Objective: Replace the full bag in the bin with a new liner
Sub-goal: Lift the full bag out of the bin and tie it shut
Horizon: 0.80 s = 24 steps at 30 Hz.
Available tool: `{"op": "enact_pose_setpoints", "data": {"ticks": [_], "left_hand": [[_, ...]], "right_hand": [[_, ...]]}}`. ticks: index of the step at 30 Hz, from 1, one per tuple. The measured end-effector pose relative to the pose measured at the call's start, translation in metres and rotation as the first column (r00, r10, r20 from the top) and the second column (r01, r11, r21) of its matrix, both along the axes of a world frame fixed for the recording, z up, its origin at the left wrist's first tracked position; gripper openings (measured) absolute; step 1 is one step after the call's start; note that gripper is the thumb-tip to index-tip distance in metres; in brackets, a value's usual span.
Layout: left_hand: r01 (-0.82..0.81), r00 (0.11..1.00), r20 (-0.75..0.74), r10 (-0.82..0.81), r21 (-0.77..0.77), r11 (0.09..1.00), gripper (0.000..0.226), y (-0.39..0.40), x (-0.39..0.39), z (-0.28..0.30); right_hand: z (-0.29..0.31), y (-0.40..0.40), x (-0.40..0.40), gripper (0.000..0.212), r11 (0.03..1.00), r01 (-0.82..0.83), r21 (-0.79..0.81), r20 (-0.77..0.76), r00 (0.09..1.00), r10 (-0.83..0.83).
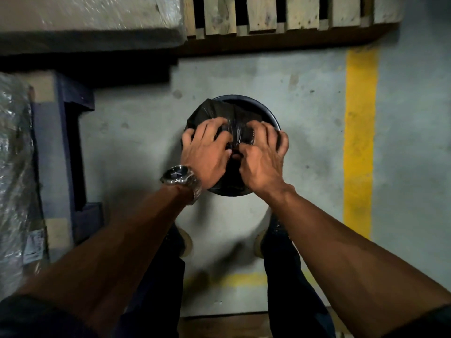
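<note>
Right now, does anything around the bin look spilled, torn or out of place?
Nothing stands out. Both the left hand and right hand grip the gathered black bag inside the bin; no spill shows on the floor.

Black bag in dark bin; grey floor, yellow stripe, silver watch.

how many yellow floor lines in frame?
2. One broad yellow line runs up the floor right of the bin. One fainter yellow line crosses between the person's legs, partly hidden by them; more may lie out of view.
</note>
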<state>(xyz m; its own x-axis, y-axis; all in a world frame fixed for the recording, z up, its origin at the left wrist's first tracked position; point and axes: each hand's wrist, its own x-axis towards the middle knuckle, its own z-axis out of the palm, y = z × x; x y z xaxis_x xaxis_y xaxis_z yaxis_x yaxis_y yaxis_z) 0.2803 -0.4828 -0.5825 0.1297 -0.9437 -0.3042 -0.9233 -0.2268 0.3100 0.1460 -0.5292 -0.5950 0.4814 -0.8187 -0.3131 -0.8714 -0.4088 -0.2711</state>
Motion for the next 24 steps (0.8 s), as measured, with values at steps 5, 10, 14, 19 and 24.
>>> {"op": "enact_pose_setpoints", "data": {"ticks": [5, 10, 14, 19, 24], "left_hand": [[0.158, 0.981, 0.124, -0.152, -0.045, 0.986, 0.028, 0.015, 0.007, -0.009], [0.163, 0.981, 0.102, -0.165, 0.023, 0.986, 0.013, 0.001, 0.000, -0.010], [0.088, 0.995, 0.045, -0.094, 0.121, 0.989, 0.016, -0.009, -0.001, -0.010], [0.030, 1.000, -0.005, -0.030, 0.270, 0.962, 0.022, -0.026, 0.000, -0.013], [-0.046, 0.998, -0.021, 0.055, 0.291, 0.955, 0.026, -0.027, -0.003, -0.011]], "right_hand": [[0.002, -0.011, 0.005, 0.016, 0.994, -0.014, 0.108, -0.033, 0.999, 0.018], [0.002, -0.006, 0.005, 0.018, 0.994, 0.006, 0.106, -0.049, 0.999, -0.001], [0.001, 0.009, -0.004, 0.021, 0.998, 0.009, -0.062, -0.003, 1.000, -0.009], [-0.006, 0.018, -0.004, 0.020, 0.989, -0.013, -0.149, 0.050, 0.999, 0.021], [-0.010, 0.008, 0.002, 0.014, 0.995, 0.001, -0.100, 0.019, 1.000, 0.001]]}}
